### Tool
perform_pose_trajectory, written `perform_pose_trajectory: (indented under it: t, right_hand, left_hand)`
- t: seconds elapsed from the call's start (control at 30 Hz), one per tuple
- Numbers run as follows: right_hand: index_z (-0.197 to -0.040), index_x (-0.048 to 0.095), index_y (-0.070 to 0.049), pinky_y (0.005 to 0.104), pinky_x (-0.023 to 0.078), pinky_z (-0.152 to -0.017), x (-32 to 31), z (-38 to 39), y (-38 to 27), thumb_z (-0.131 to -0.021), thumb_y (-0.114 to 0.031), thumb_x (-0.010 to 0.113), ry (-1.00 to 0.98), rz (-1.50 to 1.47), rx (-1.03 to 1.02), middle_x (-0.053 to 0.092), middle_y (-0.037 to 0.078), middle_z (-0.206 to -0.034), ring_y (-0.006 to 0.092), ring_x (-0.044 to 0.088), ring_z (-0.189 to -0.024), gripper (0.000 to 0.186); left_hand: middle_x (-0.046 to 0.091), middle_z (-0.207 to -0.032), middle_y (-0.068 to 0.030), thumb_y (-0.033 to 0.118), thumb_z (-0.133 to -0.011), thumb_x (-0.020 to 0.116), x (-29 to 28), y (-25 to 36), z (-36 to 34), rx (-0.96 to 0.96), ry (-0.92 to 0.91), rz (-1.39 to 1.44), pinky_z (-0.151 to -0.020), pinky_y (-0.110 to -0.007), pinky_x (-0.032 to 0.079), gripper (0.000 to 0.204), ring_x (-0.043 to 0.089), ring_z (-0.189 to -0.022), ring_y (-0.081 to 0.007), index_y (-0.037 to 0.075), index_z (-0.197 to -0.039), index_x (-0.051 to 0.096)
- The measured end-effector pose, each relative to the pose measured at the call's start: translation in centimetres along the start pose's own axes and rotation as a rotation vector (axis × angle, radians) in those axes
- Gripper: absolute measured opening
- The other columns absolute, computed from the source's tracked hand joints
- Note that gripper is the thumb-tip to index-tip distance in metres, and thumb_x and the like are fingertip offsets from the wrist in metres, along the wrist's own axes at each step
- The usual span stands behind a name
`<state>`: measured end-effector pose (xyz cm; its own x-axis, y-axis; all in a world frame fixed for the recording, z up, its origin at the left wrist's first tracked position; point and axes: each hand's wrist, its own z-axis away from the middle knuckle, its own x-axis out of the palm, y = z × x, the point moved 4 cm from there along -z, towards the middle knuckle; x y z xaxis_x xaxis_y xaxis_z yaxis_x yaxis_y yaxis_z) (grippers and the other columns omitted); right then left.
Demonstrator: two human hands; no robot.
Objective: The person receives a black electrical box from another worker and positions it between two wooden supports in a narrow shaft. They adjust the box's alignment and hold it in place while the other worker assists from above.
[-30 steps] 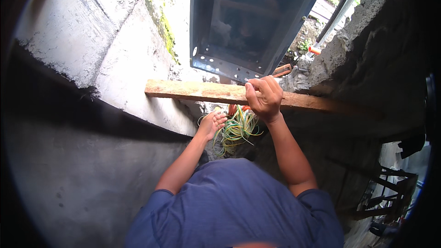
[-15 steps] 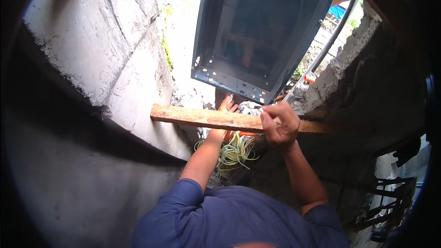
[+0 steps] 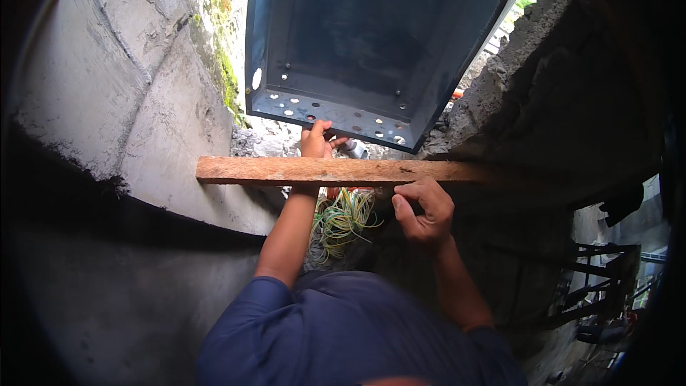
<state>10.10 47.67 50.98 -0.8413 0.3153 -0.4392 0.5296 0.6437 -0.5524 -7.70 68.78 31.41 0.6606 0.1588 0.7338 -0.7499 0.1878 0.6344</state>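
Observation:
A dark metal box with round holes along its bottom end fills the upper middle. My left hand, fingers apart, reaches beyond the plank to the box's bottom edge and seems to touch it, beside a short pale pipe. The wooden plank crosses over my left forearm. My right hand is curled, thumb and index close together, just below the plank's near edge; whether anything small is between those fingertips I cannot make out. A tangle of yellow and green wires hangs below the plank.
A pale concrete wall with a mossy edge flanks the box at left. Broken, rough concrete borders it at right, near an orange pipe end. A dark framework stands at lower right.
My left hand has reached up past the plank to the box's edge. My right hand has dropped from atop the plank to below it. The box appears further left in view.

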Motion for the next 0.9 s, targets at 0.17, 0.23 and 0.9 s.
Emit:
perform_pose_trajectory:
  t: [0.17, 0.23, 0.9]
  right_hand:
    - [-0.091, 0.070, 0.000, 0.0286, 0.046, -0.057, -0.8, -0.1, -0.6, -0.081, 0.001, 0.072, 0.013, 0.027, -0.046, 0.065, 0.008, -0.074, 0.0172, 0.060, -0.063, 0.010]
    - [-0.090, 0.070, 0.000, 0.0289, 0.046, -0.057, -1.1, -0.4, -0.9, -0.080, 0.001, 0.073, 0.008, 0.036, -0.069, 0.065, 0.009, -0.075, 0.0176, 0.060, -0.063, 0.010]
    - [-0.092, 0.070, -0.006, 0.0334, 0.050, -0.058, -7.1, -11.5, -13.4, -0.075, -0.010, 0.079, 0.109, 0.326, -0.608, 0.065, 0.005, -0.077, 0.0195, 0.063, -0.065, 0.020]
  left_hand:
    - [0.066, -0.096, -0.0093, 0.016, -0.087, 0.071, -1.2, -0.5, 0.5, 0.048, -0.022, 0.038, -0.069, -0.040, 0.064, 0.022, 0.070, -0.085, -0.0251, 0.005, -0.102, 0.059]
    - [0.066, -0.094, -0.0089, 0.018, -0.088, 0.072, -3.8, -1.9, -0.1, 0.045, -0.011, 0.000, -0.069, -0.040, 0.063, 0.026, 0.070, -0.082, -0.0241, 0.005, -0.107, 0.059]
    - [0.069, -0.116, -0.0223, 0.013, -0.080, 0.073, -9.4, -6.9, 5.2, 1.099, -0.170, -1.429, -0.103, -0.054, 0.046, 0.036, 0.063, -0.112, -0.0426, 0.004, -0.115, 0.072]
